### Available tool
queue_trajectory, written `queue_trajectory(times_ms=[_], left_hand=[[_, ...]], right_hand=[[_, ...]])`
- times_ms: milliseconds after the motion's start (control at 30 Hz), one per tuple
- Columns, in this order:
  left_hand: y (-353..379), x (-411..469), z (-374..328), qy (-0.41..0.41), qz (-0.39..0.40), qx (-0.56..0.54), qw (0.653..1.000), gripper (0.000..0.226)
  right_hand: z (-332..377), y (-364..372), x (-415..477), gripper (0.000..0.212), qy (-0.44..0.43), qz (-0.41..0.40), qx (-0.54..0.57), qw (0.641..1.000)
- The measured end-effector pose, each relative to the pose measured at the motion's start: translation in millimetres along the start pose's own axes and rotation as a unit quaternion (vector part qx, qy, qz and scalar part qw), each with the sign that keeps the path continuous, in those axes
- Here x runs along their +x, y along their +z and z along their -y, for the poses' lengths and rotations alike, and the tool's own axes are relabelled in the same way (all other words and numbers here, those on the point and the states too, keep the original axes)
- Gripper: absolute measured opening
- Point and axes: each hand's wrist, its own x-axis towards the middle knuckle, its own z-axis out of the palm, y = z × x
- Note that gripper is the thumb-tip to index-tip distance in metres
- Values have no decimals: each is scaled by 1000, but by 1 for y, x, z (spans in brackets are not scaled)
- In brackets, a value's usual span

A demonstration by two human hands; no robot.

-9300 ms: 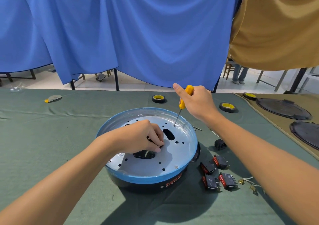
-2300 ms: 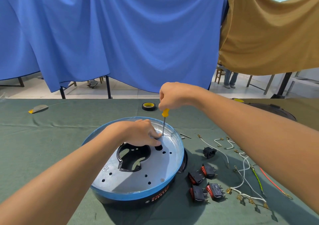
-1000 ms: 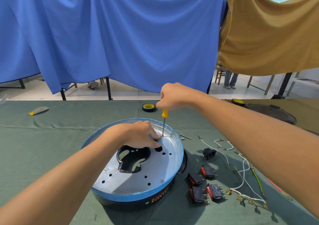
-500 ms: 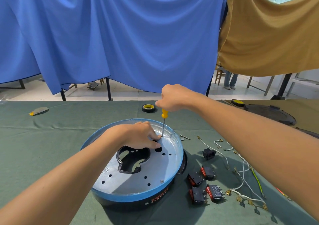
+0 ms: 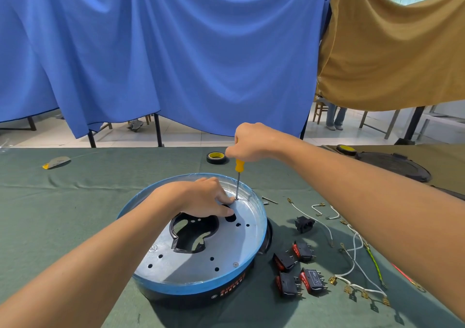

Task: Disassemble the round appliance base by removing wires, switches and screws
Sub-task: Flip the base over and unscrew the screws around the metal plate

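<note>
Since the earliest view, the left hand (image 5: 201, 199) has moved off the black centre opening toward the far rim. The right hand (image 5: 251, 142) now sits on top of the tool rather than at its side.

The round appliance base (image 5: 261, 227) sits mid-bench (image 5: 75, 201), metal plate up. The left hand presses on the plate with bent fingers; whether it pinches anything cannot be told. The right hand grips the yellow handle of the screwdriver (image 5: 237, 180), whose tip is at the plate's far edge.

Keep the shaft square to the screw, press down while turning, and hold the base still. Four switches (image 5: 299, 269) and loose wires (image 5: 354, 249) lie to the right. The shaft, tilted in the earliest view, now stands nearly upright.
</note>
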Motion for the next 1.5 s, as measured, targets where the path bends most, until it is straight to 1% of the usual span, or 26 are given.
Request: queue_trajectory(times_ms=[67, 167, 200, 300, 333, 433, 467, 500, 600, 633, 700, 733, 767, 867, 900, 933, 1033, 1067, 1167, 1200, 1333, 1367, 1467, 1500], left_hand=[[1, 0, 1, -1, 0, 1, 1000, 48], [1, 1, 2, 2, -4, -2, 1000, 48], [1, 1, 2, 3, -5, -2, 1000, 48], [2, 2, 2, 2, -6, -1, 1000, 48], [2, 2, 3, 2, -7, -1, 1000, 48], [3, 3, 4, 2, -10, -5, 1000, 48], [3, 3, 4, 1, -11, -5, 1000, 48], [3, 3, 4, 1, -12, -4, 1000, 48], [3, 2, 3, 1, -13, -4, 1000, 48], [3, 2, 3, 0, -12, -4, 1000, 48], [2, 2, 2, -1, -10, -1, 1000, 48], [2, 1, 2, -1, -10, 0, 1000, 48], [2, 1, 2, -1, -10, 0, 1000, 48], [3, 1, 2, -3, -11, 0, 1000, 47], [3, 1, 2, -4, -10, 0, 1000, 47], [3, 1, 2, -3, -9, 0, 1000, 48], [3, 1, 2, -3, -8, -1, 1000, 48], [3, 1, 3, -3, -9, -2, 1000, 48], [3, 1, 3, -3, -8, -4, 1000, 47], [3, 1, 3, -2, -9, -4, 1000, 47], [2, 2, 3, -3, -5, -3, 1000, 49], [3, 2, 3, -3, -5, -5, 1000, 49], [4, 2, 4, -2, -8, -9, 1000, 48], [4, 2, 4, -2, -8, -9, 1000, 48]], right_hand=[[0, 0, 0, 41, -3, 2, 1, 1000], [1, 0, 1, 25, -3, 8, 6, 1000], [1, -1, 1, 24, -2, 8, 6, 1000], [1, -1, 1, 36, -9, 0, 5, 1000], [1, -1, 1, 36, -10, -2, 4, 1000], [0, 0, 1, 21, -8, 4, 12, 1000], [-1, 0, 1, 19, -5, 3, 14, 1000], [-1, -1, 0, 21, -3, 2, 14, 1000], [-1, -2, 0, 36, -8, -5, 6, 1000], [-2, -1, 0, 35, -10, -5, 4, 1000], [-2, -1, 1, 18, -10, 5, 5, 1000], [-3, -1, 2, 14, -8, 9, 8, 1000], [-3, -2, 1, 15, -8, 10, 8, 1000], [-3, -2, 1, 42, -15, -1, -10, 1000], [-2, -2, 0, 44, -17, -3, -17, 1000], [-3, -2, 1, 43, -16, -2, -22, 1000], [-3, -3, 2, 29, -12, 13, -18, 1000], [-3, -4, 2, 28, -10, 15, -15, 1000], [-5, -3, 2, 43, -9, -7, -11, 1000], [-6, -2, 3, 44, -9, -15, -11, 1000], [-8, 1, 6, 26, 2, -14, -16, 1000], [-8, 2, 6, 27, 3, -14, -15, 1000], [-8, 3, 8, 39, 2, -29, -24, 999], [-8, 4, 8, 39, 1, -30, -27, 999]])
